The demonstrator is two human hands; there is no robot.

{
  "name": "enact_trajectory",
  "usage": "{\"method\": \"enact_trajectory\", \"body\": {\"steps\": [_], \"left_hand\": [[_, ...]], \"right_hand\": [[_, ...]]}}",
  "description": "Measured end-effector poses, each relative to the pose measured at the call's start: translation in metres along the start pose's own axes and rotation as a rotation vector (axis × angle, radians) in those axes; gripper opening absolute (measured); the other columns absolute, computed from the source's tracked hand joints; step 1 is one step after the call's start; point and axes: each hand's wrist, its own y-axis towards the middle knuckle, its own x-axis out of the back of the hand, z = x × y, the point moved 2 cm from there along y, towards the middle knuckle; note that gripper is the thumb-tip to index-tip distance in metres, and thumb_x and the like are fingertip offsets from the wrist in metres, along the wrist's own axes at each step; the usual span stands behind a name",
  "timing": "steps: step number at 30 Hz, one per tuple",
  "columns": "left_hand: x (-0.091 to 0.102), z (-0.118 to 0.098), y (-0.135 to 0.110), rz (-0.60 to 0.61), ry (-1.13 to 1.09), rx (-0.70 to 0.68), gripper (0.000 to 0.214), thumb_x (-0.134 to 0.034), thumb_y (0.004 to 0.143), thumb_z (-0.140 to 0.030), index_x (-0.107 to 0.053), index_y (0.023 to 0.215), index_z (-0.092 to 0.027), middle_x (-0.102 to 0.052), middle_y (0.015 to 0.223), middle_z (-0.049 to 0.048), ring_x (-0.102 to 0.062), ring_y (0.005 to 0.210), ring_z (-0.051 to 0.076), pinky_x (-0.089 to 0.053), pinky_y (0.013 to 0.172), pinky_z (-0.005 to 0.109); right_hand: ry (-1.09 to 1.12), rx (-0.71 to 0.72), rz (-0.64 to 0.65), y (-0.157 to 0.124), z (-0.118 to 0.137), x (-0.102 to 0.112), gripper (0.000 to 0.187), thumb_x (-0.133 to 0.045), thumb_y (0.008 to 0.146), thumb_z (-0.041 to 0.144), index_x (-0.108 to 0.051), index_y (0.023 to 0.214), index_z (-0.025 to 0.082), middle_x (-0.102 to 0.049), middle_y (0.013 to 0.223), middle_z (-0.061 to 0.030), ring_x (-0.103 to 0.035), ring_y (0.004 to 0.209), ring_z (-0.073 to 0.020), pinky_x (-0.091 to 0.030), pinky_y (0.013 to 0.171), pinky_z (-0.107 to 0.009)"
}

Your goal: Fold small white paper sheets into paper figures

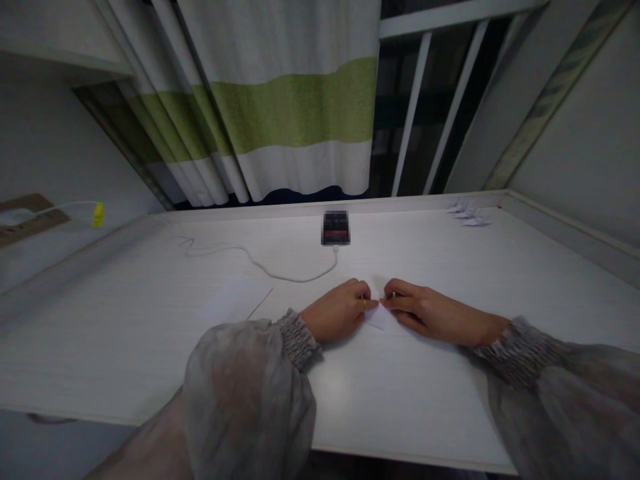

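Sheer grey sleeves with gathered cuffs [245,393] lie closest to us, covering both our forearms over the white desk [410,407]. Our left hand [345,308], with a thin ring [365,305] on one finger, is narrow, its curled fingers holding the left side of a small white paper [376,320]. That paper lies low on the desk between our two hands, partly hidden by the fingers, with its lower corner showing. Our right hand [425,310] comes in from the other side, fingertips bent inward near the paper's upper tip, almost meeting those of the left; we cannot tell whether they grip it. To the left of our left hand we have a flat white sheet [235,297], and beyond both hands a dark device [335,228] with its screen blurred out, a white cable [280,276] curving away from it to the left. Toward the far right corner we see a small cluster of folded paper pieces [469,215]. Behind the desk hangs a grey curtain with a green band [300,110], beside a barred window [413,113].
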Motion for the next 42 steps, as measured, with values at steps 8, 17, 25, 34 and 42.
{"method": "enact_trajectory", "body": {"steps": [8,17,25,34,42], "left_hand": [[-0.0010,0.0010,0.0020,-0.004,-0.030,-0.011,0.026,-0.042,0.077,-0.007,-0.062,0.094,-0.011,-0.054,0.090,0.0089,-0.046,0.085,0.016,-0.043,0.078,0.028],[0.0017,0.0001,0.0021,0.022,-0.024,-0.005,0.024,-0.038,0.082,-0.014,-0.061,0.088,-0.012,-0.053,0.091,0.0101,-0.046,0.086,0.017,-0.042,0.078,0.031],[0.0012,0.0026,-0.0037,-0.026,-0.077,0.008,0.033,-0.039,0.075,-0.006,-0.057,0.102,-0.013,-0.051,0.089,0.0090,-0.045,0.085,0.016,-0.043,0.078,0.030],[0.0032,0.0026,-0.0039,0.004,-0.017,-0.005,0.030,-0.041,0.075,-0.008,-0.060,0.098,-0.011,-0.052,0.090,0.0101,-0.046,0.085,0.017,-0.043,0.077,0.030],[0.0048,0.0007,-0.0009,0.050,0.061,-0.035,0.029,-0.040,0.079,-0.012,-0.059,0.100,-0.012,-0.052,0.088,0.0099,-0.045,0.083,0.017,-0.042,0.076,0.031]], "right_hand": [[-0.018,0.002,0.007,0.0018,-0.0010,-0.0020,0.023,-0.039,0.083,0.010,-0.061,0.089,0.013,-0.051,0.093,-0.0088,-0.055,0.075,-0.0138,-0.048,0.071,-0.029],[-0.034,-0.005,-0.012,0.0006,0.0011,-0.0020,0.022,-0.040,0.082,0.009,-0.061,0.087,0.013,-0.052,0.091,-0.0082,-0.055,0.070,-0.0134,-0.048,0.067,-0.029],[-0.018,-0.020,0.004,0.0005,0.0002,-0.0016,0.022,-0.040,0.082,0.009,-0.061,0.086,0.013,-0.051,0.091,-0.0080,-0.055,0.073,-0.0137,-0.048,0.069,-0.029],[-0.039,-0.021,0.007,0.0015,0.0007,-0.0024,0.023,-0.038,0.083,0.010,-0.060,0.088,0.013,-0.051,0.090,-0.0078,-0.055,0.073,-0.0140,-0.048,0.069,-0.029],[-0.074,-0.006,0.027,0.0003,-0.0007,-0.0042,0.024,-0.037,0.084,0.012,-0.058,0.096,0.014,-0.052,0.092,-0.0080,-0.056,0.077,-0.0157,-0.048,0.072,-0.031]]}}
